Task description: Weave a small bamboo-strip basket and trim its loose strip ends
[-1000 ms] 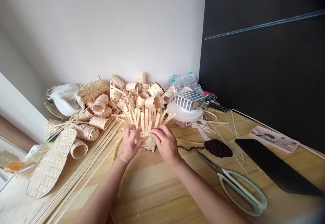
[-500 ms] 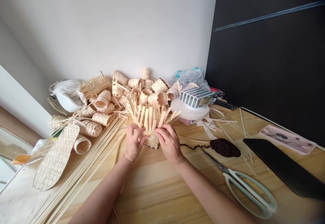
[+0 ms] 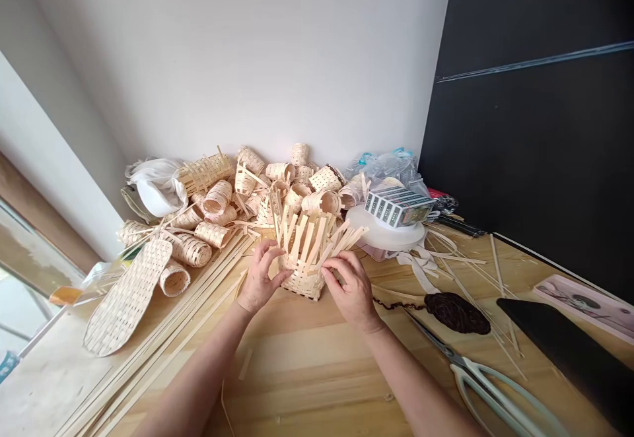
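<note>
**weave_nut:** Since a second ago the half-woven basket (image 3: 303, 267) has drifted a bit right of centre frame and tipped, its loose uprights now fanning toward the upper right. Both hands have gone along with it.

**strip_and_soak:** Yep. Left hand (image 3: 258, 280) sits against the basket's left side, thumb and fingers spread around the wall, not pinching any one strip as far as I can tell. Right hand (image 3: 352, 286) is on the right side, fingertips pinched on one of the loose splints near the rim.

**weave_nut:** How would you say it handles?

**strip_and_soak:** Light, I'd guess, it's only thin flat strips. The woven bottom band looks stiff enough to grip, but the free uprights look springy and easy to crack if bent hard. I'd hold it by the woven base, low down, and leave the tips alone.

**weave_nut:** Busy bench too. Pile of finished little baskets (image 3: 257, 186) behind it along the wall, long strips (image 3: 163, 351) running down the lower left, a woven sole-shaped mat (image 3: 127, 297) at the left.

**strip_and_soak:** Plus the dark yarn ball (image 3: 458, 311) and scissors (image 3: 495, 384) at lower right, both well apart from the hands. White round stand (image 3: 391, 232) with a box (image 3: 399, 204) on it sits just behind, right of the basket.
</note>
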